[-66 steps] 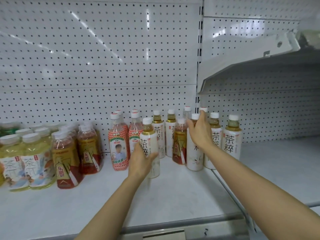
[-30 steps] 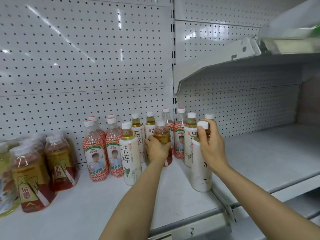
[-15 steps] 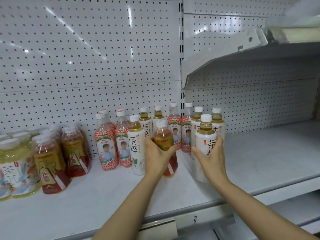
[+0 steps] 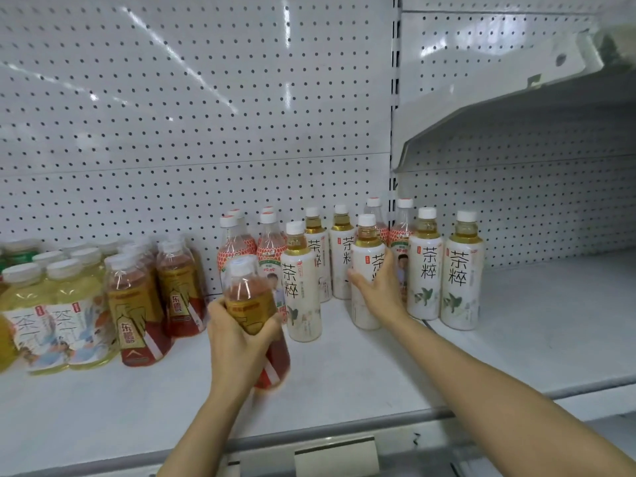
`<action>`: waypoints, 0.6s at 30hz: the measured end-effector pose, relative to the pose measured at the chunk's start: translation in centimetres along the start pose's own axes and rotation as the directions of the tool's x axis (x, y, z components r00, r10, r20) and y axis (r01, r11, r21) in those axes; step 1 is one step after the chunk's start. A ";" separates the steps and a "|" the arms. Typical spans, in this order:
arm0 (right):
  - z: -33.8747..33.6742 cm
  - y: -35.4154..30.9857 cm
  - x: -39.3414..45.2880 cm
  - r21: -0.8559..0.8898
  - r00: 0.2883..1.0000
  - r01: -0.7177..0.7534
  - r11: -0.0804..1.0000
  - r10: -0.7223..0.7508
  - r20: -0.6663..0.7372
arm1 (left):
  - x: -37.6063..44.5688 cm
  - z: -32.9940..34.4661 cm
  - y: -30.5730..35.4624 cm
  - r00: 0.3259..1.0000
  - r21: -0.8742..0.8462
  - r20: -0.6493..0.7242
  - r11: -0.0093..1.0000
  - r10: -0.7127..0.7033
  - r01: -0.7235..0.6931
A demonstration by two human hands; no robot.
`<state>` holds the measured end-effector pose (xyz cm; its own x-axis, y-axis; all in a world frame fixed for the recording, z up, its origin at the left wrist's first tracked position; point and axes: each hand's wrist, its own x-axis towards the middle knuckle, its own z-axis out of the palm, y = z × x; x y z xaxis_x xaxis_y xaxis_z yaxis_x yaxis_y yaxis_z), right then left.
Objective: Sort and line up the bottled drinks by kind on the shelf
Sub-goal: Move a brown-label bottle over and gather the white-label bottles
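My left hand (image 4: 237, 342) grips a red-brown tea bottle with a gold label (image 4: 253, 304), lifted and tilted above the shelf's front middle. My right hand (image 4: 378, 290) is wrapped around a white-label tea bottle (image 4: 366, 256) that stands on the shelf. More white-label tea bottles (image 4: 461, 277) stand left and right of it. Red-patterned bottles (image 4: 232, 249) stand behind, against the pegboard. Matching red-brown bottles (image 4: 137, 304) are grouped at the left, with pale yellow tea bottles (image 4: 51, 311) at the far left.
The white shelf board (image 4: 361, 370) has bare room in front and to the right. Its metal front rail (image 4: 344, 428) runs below my arms. A pegboard back wall (image 4: 206, 115) rises behind. An upper shelf bracket (image 4: 499, 108) juts out at the upper right.
My left hand has pulled the red-brown bottle out of the row, toward the front and left. My right hand has set the white-label bottle back among the others.
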<state>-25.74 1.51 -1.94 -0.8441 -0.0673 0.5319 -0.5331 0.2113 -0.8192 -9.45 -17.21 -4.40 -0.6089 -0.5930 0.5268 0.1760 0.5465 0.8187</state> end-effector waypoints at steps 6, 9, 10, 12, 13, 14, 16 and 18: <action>2.0 1.2 2.6 -0.013 1.000 -0.003 1.000 0.003 -0.031 | 1.6 -1.7 -1.4 1.000 0.044 -0.030 0.999 -0.001 0.002; 3.1 1.3 3.0 -0.019 1.000 -0.001 1.000 0.000 -0.022 | 2.1 -1.6 -1.7 1.000 0.055 -0.023 0.998 -0.011 0.012; 3.2 1.4 3.1 -0.025 1.000 0.002 1.000 -0.003 -0.024 | 2.2 -1.5 -1.7 1.000 0.058 -0.022 0.998 -0.011 0.012; 3.2 1.7 3.2 -0.039 1.000 0.016 0.999 -0.017 -0.017 | 2.5 -1.3 -1.8 1.000 0.056 -0.012 0.998 -0.020 0.020; 3.2 1.8 3.3 -0.044 1.000 0.021 0.999 -0.021 -0.013 | 2.6 -1.2 -1.8 1.000 0.053 -0.006 0.998 -0.027 0.027; 3.2 1.8 3.3 -0.055 1.000 0.016 0.998 -0.017 -0.010 | 2.7 -1.2 -1.8 0.999 0.051 -0.001 0.998 -0.032 0.032; 3.1 2.0 3.4 -0.097 1.000 0.020 0.995 -0.020 -0.007 | 2.8 -1.3 -1.7 0.999 0.050 0.004 0.998 -0.039 0.039; 2.9 2.0 3.5 -0.158 0.999 0.031 0.987 -0.033 -0.013 | 2.9 -1.5 -1.7 0.999 0.047 0.005 0.998 -0.047 0.047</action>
<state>-29.92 -1.15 -2.36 -0.8251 -0.0614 0.5616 -0.5430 0.3606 -0.7584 -10.35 -20.77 -3.86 -0.6208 -0.6149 0.4863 0.1106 0.5454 0.8308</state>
